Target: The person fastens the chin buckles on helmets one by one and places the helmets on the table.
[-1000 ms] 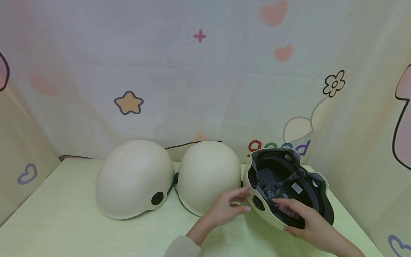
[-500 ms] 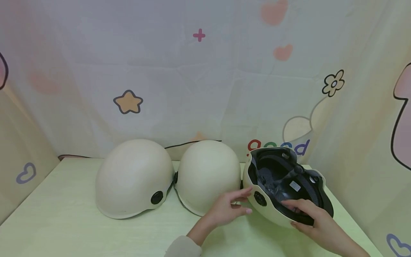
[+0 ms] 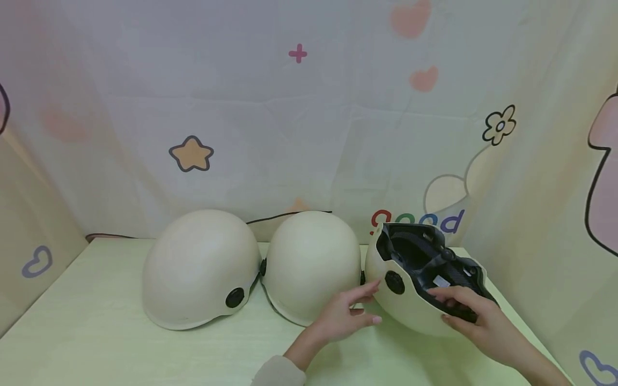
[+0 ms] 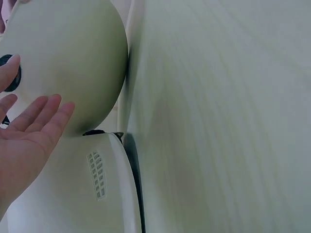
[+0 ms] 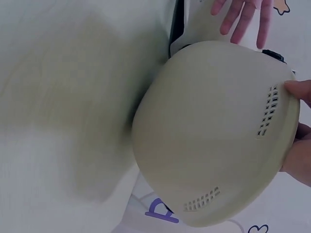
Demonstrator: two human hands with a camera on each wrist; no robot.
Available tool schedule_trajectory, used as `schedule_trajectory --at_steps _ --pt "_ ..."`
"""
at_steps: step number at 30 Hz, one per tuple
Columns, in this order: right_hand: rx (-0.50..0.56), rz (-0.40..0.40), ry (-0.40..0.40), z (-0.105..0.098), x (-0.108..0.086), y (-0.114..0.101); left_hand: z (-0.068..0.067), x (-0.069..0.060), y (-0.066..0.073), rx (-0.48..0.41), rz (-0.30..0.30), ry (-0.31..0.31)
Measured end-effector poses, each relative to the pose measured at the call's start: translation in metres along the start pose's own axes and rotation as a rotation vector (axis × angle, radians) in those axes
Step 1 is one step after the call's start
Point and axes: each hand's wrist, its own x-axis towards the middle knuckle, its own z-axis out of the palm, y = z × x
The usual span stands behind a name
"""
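Note:
At the table's right side, a cream helmet (image 3: 410, 305) lies tilted with its black lining (image 3: 420, 252) facing up. The right hand (image 3: 487, 321) pinches its near rim, fingers inside and thumb on the outer shell. In the right wrist view the helmet's shell (image 5: 209, 121) shows two rows of vents, with the right hand (image 5: 299, 131) at its edge. The left hand (image 3: 340, 313) is held with spread fingers beside the helmet's round black side piece (image 3: 395, 282); whether its fingertips touch the shell is unclear. In the left wrist view the left hand (image 4: 29, 141) has its palm turned up.
Two more cream helmets, one in the middle (image 3: 314, 262) and one at the left (image 3: 200, 268), stand dome up in a row on the pale green table (image 3: 96, 332). A patterned cloth (image 3: 241, 134) hangs behind, with more cloth at both sides.
The right helmet has tipped further, its opening turning away from the camera and more outer shell showing. The right hand has moved slightly right with the rim. The left hand has barely moved.

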Motion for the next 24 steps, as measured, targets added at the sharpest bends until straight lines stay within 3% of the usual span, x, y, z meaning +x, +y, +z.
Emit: schedule_trajectory --at_steps 3,11,18,24 --pt "0.063 0.042 -0.004 -0.007 0.004 -0.003 0.001 0.000 0.001 0.024 0.003 0.001" --pt "0.173 0.052 -0.024 -0.024 0.012 -0.005 -0.001 0.002 0.007 0.021 -0.011 0.024" --pt "0.162 0.185 -0.013 -0.028 0.012 -0.004 -0.001 0.003 0.004 0.062 -0.007 0.009" --pt "0.099 0.225 0.004 -0.035 0.012 -0.004 -0.001 0.002 0.000 0.057 -0.014 0.008"
